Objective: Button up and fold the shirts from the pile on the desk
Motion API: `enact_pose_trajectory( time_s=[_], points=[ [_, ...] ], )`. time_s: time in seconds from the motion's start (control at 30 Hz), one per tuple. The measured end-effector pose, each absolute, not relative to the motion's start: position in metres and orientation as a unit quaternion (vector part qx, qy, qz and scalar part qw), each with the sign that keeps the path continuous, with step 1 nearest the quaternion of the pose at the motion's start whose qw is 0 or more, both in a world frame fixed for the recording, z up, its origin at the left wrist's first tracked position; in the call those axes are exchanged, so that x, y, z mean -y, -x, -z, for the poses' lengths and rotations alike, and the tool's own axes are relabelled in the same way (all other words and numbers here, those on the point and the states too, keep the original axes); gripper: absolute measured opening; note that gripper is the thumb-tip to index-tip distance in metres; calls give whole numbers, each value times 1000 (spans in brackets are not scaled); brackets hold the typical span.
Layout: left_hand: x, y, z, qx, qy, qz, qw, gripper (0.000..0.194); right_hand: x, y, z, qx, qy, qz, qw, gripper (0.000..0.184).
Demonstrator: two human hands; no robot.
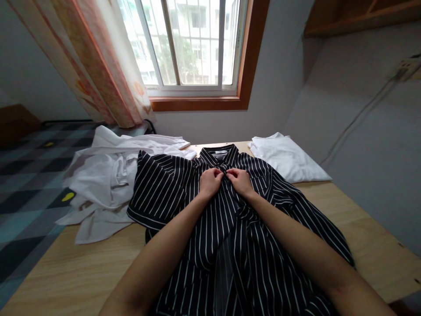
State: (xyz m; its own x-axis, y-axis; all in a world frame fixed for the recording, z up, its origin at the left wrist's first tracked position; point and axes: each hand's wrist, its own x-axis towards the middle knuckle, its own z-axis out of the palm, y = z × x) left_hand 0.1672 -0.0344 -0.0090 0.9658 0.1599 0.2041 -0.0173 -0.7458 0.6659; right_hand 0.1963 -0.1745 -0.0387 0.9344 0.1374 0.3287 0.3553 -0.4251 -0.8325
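A black shirt with white stripes (210, 237) lies spread on a wooden table (108, 259), its collar toward the window. Just below the collar, my left hand (211, 181) pinches the front edge of the shirt. Close beside it, my right hand (240, 181) pinches the other side of the same front opening. The fingertips of both hands nearly meet over the placket; any button between them is too small to make out. Lower down, the shirt front hangs apart in loose folds.
Crumpled white clothes (101, 175) lie at the table's left side, and a folded white garment (286, 158) at the back right. A checked bed (26, 210) adjoins on the left. Beyond are a curtain (98, 61), a window (194, 48) and a wall cord (358, 114).
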Motion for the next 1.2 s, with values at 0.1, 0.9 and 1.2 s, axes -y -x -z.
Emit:
enact_pose_trajectory(
  time_s=[0.1,0.9,1.2],
  points=[
    [34,-168,10,-49,-924,-124,358,12,175,-199,42,137,816,101,553,15],
    [38,-164,1,-102,-926,-89,352,14,177,-202,45,152,795,74,583,17],
    [39,-165,5,-72,-912,-118,387,12,179,-202,35,101,753,-30,650,22]
  ],
)
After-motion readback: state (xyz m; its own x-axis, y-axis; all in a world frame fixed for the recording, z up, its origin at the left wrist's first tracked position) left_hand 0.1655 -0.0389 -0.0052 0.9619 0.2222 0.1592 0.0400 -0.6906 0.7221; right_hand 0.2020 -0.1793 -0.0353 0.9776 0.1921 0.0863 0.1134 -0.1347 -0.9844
